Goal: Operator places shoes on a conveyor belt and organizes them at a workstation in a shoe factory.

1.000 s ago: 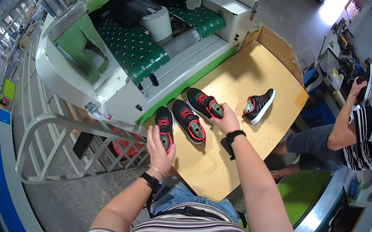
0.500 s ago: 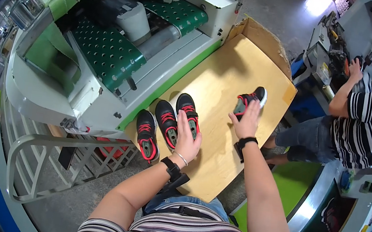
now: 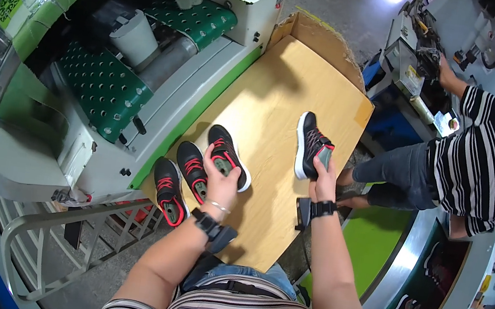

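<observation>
Left hand (image 3: 220,183) and right hand (image 3: 325,180) both grasping

The right fingers clasp the lone black sneaker (image 3: 309,144) by its heel, sole facing left, over the wooden table (image 3: 265,213). The left fingers clasp the row's end sneaker (image 3: 227,145), beside the middle sneaker (image 3: 193,165). The step looks like arranging footwear; moving either probably calls for firm heel grips.

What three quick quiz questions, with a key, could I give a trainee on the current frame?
1. How many black shoes are on or above the wooden tabletop?
2. Which shoe in the left-hand group does the left hand touch? A: leftmost. B: middle. C: rightmost.
3. True or false: the right hand holds the lone shoe at right near its heel end.

Key: 1, four. 2, C. 3, true.
</observation>
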